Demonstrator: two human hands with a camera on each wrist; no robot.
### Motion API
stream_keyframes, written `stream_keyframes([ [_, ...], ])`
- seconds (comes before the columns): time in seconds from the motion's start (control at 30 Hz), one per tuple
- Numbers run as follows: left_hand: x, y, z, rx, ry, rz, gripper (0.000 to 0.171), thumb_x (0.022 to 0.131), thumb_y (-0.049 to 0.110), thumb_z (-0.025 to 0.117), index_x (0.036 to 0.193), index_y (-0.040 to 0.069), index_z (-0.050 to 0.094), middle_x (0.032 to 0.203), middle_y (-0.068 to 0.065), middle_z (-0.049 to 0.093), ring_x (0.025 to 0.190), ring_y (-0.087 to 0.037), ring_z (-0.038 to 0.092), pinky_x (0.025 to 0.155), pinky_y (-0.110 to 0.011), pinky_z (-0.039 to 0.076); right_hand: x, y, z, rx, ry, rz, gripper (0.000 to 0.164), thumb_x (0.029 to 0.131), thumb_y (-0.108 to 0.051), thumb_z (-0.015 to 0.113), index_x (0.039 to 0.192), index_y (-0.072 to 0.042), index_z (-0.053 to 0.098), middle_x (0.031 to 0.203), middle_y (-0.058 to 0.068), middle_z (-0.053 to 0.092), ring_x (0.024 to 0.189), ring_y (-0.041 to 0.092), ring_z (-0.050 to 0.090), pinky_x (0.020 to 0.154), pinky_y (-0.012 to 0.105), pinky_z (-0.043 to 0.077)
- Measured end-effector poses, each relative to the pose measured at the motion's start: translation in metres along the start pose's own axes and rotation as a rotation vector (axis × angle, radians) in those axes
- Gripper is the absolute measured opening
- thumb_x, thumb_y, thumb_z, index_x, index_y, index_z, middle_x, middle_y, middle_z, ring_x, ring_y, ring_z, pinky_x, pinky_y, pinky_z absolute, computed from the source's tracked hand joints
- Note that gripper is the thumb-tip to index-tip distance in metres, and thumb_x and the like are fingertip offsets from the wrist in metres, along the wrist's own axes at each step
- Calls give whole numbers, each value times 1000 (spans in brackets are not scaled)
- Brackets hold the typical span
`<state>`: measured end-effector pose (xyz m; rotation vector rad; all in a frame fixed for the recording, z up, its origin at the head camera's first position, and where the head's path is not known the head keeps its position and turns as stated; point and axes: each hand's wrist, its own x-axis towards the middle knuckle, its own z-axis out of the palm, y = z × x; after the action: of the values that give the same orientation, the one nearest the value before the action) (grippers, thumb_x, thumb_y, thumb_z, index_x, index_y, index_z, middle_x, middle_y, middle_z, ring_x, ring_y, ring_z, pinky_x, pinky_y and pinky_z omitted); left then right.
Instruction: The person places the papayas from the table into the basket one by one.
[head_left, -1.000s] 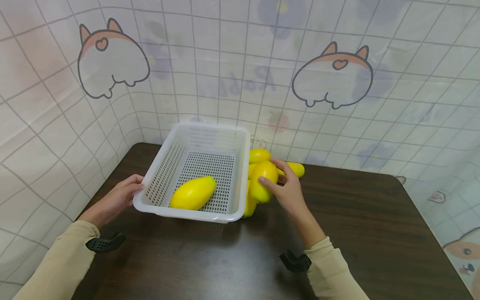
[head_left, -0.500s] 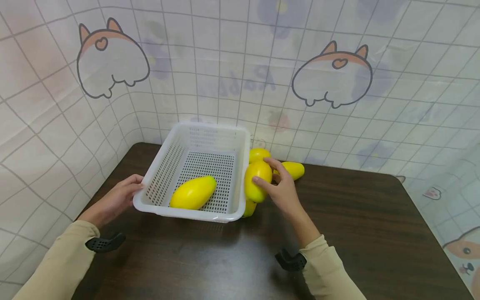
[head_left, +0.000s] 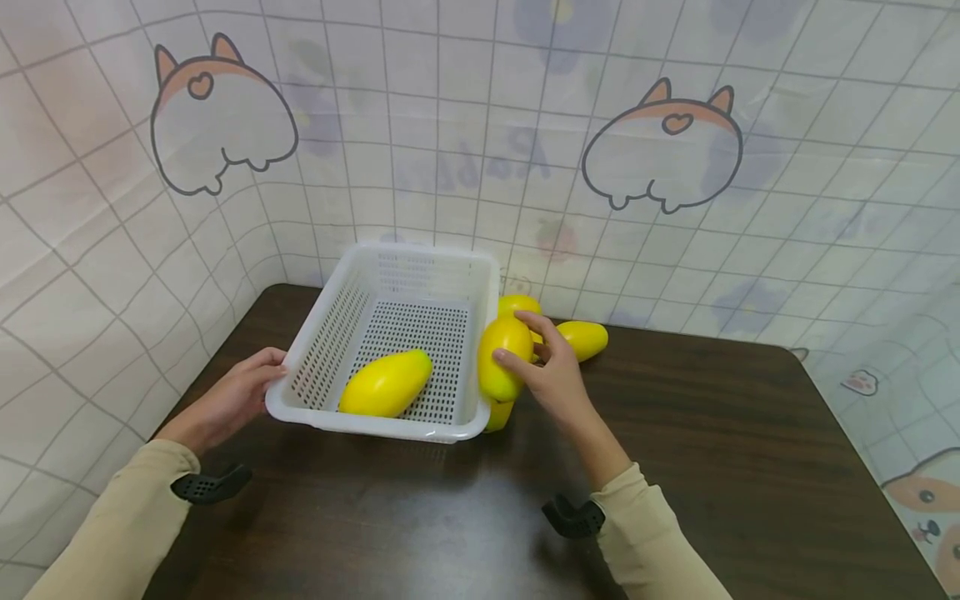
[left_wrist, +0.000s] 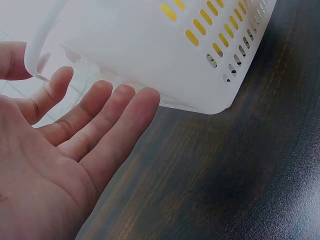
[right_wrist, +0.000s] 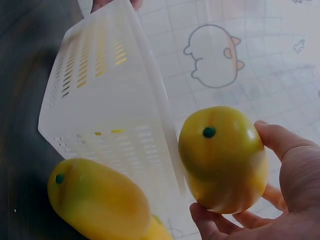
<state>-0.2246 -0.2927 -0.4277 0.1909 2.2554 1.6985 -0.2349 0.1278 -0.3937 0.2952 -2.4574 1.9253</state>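
Note:
A white perforated plastic basket sits on the dark table, with one yellow mango lying inside. My left hand grips its left rim, the thumb over the edge and the other fingers against the outer wall. In my right hand is another mango, pinched between thumb and fingertips. That mango is raised beside the basket's right rim, its stem dot facing the right wrist camera. Below it in that view lies a further mango close to the basket wall.
Behind the right hand a yellow mango lies on the table, and one more mango sits near the basket's far right corner. A patterned cloth wall stands along the back and left sides.
My right hand has moved left with the mango, bringing it up to the basket's right rim. The left hand and the basket have stayed in place.

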Motion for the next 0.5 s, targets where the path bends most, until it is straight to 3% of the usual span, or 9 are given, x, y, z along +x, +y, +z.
stream_keyframes([
  [0.5,1,-2,-1,-13,-6,7,34,104,35,37,126,10,38,120,2,50,104,-12,59,87,-35,51,1,-5,12,-39,-6,5,59,87,-34,70,139,-27,45,143,1,45,119,33,53,88,45,54],
])
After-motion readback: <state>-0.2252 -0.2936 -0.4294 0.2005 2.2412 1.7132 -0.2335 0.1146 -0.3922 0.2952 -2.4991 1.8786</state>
